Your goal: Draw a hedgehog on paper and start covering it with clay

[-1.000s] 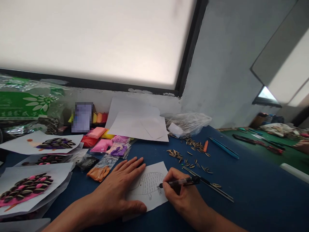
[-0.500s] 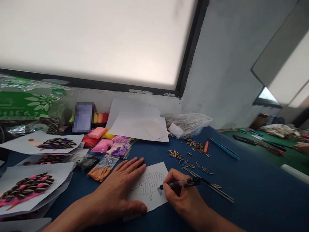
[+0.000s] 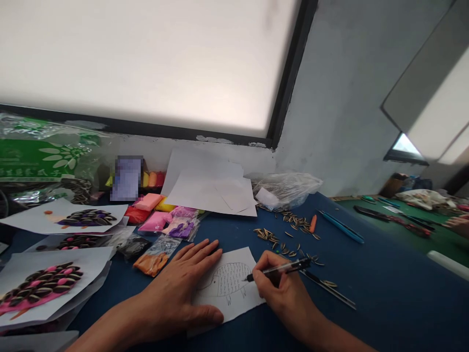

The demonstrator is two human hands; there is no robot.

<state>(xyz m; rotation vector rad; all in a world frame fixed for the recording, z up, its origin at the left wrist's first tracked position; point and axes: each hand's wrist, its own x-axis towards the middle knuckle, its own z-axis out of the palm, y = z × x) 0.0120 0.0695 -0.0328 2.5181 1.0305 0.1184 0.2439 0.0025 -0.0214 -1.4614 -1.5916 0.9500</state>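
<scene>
A small white sheet of paper (image 3: 240, 310) lies on the blue table and bears a line drawing of a hedgehog-like animal (image 3: 230, 279) with short strokes across its body. My left hand (image 3: 179, 288) rests flat on the left part of the sheet, fingers spread. In my right hand (image 3: 284, 288) a black pen (image 3: 276, 270) is gripped, its tip over the right side of the drawn body; whether the tip touches the paper I cannot tell. Just beyond that hand lies a thin metal tool (image 3: 330, 288), partly hidden behind it.
Sunflower seeds (image 3: 266, 235), an orange crayon-like piece (image 3: 313, 223) and blue tweezers (image 3: 340, 226) lie at the right. Bags of coloured clay (image 3: 156, 221) and blank sheets (image 3: 210, 193) are behind. Seed pictures (image 3: 47, 283) lie at left. Another person's hand (image 3: 458, 222) shows far right.
My right hand has shifted slightly up and to the right with the pen, baring the drawing's hind foot. My left hand stays in place.
</scene>
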